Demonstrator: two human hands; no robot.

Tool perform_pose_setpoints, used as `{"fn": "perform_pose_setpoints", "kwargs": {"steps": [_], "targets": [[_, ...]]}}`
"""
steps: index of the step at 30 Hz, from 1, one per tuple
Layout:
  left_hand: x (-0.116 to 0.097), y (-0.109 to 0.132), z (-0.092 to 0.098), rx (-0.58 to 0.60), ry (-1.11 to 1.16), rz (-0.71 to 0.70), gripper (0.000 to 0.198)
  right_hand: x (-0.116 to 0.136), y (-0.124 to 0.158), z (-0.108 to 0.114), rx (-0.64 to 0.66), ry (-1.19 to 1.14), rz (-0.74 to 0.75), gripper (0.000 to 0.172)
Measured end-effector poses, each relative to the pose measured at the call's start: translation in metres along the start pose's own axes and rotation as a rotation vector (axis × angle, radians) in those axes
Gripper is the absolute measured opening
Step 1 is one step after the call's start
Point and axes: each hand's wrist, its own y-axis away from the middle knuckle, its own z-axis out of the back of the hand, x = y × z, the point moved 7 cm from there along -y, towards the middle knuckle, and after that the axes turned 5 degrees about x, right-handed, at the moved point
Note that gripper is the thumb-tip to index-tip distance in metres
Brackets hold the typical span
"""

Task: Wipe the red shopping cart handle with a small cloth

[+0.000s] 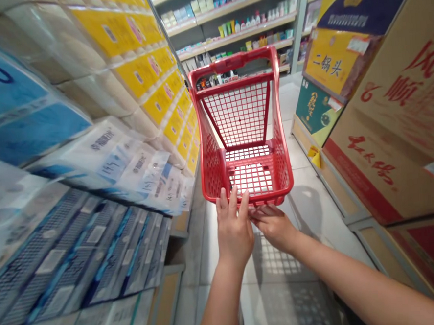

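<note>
Red basket at R hand (partly hid.)

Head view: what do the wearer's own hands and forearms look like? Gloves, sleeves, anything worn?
Left hand and right hand: ungloved, no ring visible. Left forearm and right forearm: no sleeve, watch, bracelet, cable or marking in view.
</note>
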Motion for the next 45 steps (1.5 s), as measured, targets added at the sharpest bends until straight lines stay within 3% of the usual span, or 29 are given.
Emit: {"fn": "perform_pose_setpoints", "kwargs": {"steps": [7, 17, 25, 31, 36, 45], "targets": [[-0.003, -0.004, -0.003, -0.002, 0.031, -0.001, 0.061, -0.002, 0.006, 0.015, -0.11, 0.034, 0.105, 0.023], [-0.004, -0.006, -0.006, 0.007, 0.008, -0.076, 0.063, -0.016, 0.01, 0.002, 0.018, 0.068, 0.004, 0.026], [-0.003, -0.008, -0.006, -0.002, 0.016, -0.087, 0.066, -0.018, 0.009, 0.0, 0.102, 0.045, 0.006, 0.025], [-0.004, -0.011, -0.005, -0.024, 0.031, -0.101, 0.067, -0.017, 0.003, 0.012, 0.024, -0.01, 0.037, 0.022], [-0.004, -0.014, -0.005, -0.036, 0.075, -0.112, 0.067, -0.022, 0.002, 0.007, 0.112, 0.044, 0.034, 0.022], [-0.004, -0.014, -0.005, -0.019, 0.112, -0.112, 0.066, -0.022, 0.006, 0.006, 0.113, 0.111, 0.036, 0.023]]}}
